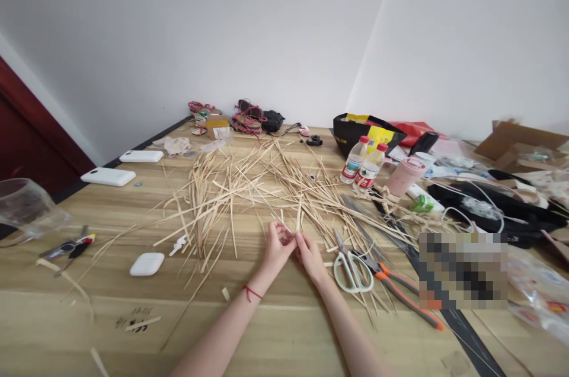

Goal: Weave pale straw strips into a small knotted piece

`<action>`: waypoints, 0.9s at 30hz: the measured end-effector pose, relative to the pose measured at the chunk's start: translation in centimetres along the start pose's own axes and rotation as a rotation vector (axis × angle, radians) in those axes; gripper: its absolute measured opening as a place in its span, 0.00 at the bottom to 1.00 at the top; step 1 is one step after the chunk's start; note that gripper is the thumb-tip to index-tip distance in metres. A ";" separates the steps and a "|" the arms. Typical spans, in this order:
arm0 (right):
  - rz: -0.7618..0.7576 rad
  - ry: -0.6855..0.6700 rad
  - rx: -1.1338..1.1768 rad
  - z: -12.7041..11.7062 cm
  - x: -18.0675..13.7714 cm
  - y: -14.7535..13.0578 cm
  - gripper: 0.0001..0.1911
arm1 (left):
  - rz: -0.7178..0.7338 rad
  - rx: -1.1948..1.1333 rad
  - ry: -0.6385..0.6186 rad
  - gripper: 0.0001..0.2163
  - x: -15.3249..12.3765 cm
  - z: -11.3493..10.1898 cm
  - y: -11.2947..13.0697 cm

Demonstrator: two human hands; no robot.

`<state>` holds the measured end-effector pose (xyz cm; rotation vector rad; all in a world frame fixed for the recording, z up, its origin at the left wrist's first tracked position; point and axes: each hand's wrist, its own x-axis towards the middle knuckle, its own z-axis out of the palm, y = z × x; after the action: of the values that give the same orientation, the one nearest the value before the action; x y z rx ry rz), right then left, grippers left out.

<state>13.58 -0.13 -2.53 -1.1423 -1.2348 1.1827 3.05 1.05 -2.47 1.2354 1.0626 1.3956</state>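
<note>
Close together over the wooden table, my left hand and my right hand meet at the fingertips. My left hand, with a red string at its wrist, pinches a thin whitish strand that runs up and to the left. Between the fingertips of my right hand is a pale flat straw strip, pointing away from me. Just beyond both hands spreads a loose pile of similar straw strips. How strand and strip meet at the fingertips is too small to tell.
Right of my hands lie white-handled scissors and orange-handled pliers. Behind them stand two red-capped bottles, a pink cup and a black-yellow bag. A white earphone case and a clear container are at left.
</note>
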 end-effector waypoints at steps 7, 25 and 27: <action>0.108 -0.125 0.138 -0.2 0.0 -0.3 0.26 | -0.023 -0.038 -0.099 0.24 -0.2 0.4 0.4; 0.164 -0.113 0.442 -0.3 0.2 -0.8 0.24 | 0.022 0.033 -0.270 0.09 -0.9 0.0 2.2; 0.141 -0.094 0.439 -0.2 0.1 -0.9 0.23 | 0.038 0.046 -0.263 0.09 -0.9 -0.1 2.5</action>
<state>13.79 -0.05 -1.62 -0.8605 -0.9094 1.5383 2.76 -0.24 -0.15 1.4347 0.8965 1.2021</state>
